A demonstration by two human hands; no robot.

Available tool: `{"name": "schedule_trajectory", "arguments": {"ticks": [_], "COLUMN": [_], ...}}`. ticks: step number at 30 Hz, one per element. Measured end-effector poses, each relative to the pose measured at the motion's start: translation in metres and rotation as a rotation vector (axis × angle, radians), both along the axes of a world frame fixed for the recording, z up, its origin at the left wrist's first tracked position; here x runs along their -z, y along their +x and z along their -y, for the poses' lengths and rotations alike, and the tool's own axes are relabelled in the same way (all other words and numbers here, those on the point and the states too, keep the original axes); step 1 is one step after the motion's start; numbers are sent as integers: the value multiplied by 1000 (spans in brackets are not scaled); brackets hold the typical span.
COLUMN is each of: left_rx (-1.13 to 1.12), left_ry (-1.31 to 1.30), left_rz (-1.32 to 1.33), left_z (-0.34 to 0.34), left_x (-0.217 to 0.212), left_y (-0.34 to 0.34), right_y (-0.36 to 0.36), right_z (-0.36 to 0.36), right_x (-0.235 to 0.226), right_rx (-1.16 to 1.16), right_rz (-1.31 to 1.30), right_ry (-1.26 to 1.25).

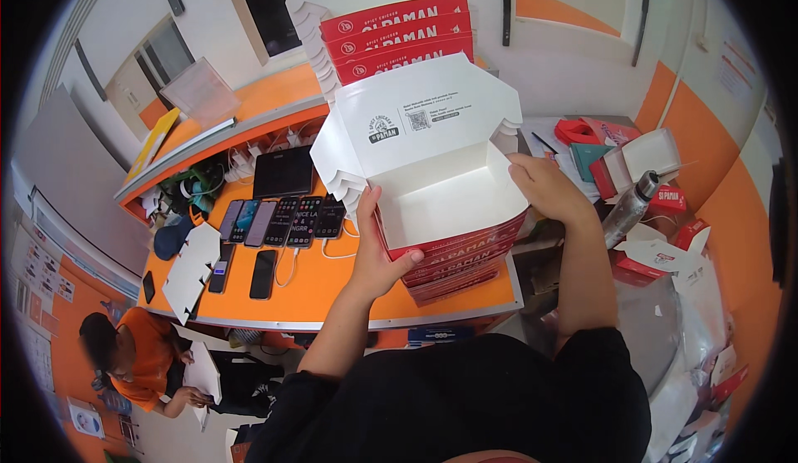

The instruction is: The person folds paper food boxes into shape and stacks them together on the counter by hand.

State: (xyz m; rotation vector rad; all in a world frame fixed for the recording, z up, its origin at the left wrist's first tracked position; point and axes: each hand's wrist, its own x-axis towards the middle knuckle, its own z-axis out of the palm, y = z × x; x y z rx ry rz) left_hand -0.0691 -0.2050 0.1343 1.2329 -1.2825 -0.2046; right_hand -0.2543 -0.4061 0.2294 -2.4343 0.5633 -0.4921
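In front of me an open food box (453, 205), white inside with red outer walls, sits on top of a nested stack of like boxes (461, 276). Its white lid stands tilted back, showing a printed emblem and a square code. My left hand (376, 251) grips the box's near left corner, thumb across the red front and fingers up the left wall. At the right wall my right hand (544, 187) has its fingers curled over the rim, partly hidden. Just behind rises a second stack of red-and-white boxes (395, 35).
Several phones (302, 222) and a black tablet (283, 172) lie on the orange counter (341, 305), beside a flat white carton (193, 272). On the right are a metal bottle (629, 209) and loose boxes (640, 263). A seated person (150, 355) in orange holds a white sheet at lower left.
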Motion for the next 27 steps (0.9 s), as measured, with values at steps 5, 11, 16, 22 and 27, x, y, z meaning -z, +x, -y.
{"name": "schedule_trajectory", "arguments": {"ticks": [5, 11, 16, 22, 27], "left_rx": [-6, -23, -216, -133, -141], "left_ry": [-17, -83, 94, -141, -239], "left_rz": [17, -211, -382, -587, -589], "left_z": [2, 4, -8, -11, -11], "left_x": [4, 17, 102, 129, 125], "left_y": [0, -25, -36, 11, 20], "right_y": [-5, 0, 15, 38, 45], "right_z": [1, 16, -4, -39, -44], "right_x": [5, 94, 182, 212, 211], "right_rx": [-32, -360, -85, -258, -308], "right_rz": [5, 508, 594, 688, 698], "right_ry": [145, 848, 1236, 1148, 480]}}
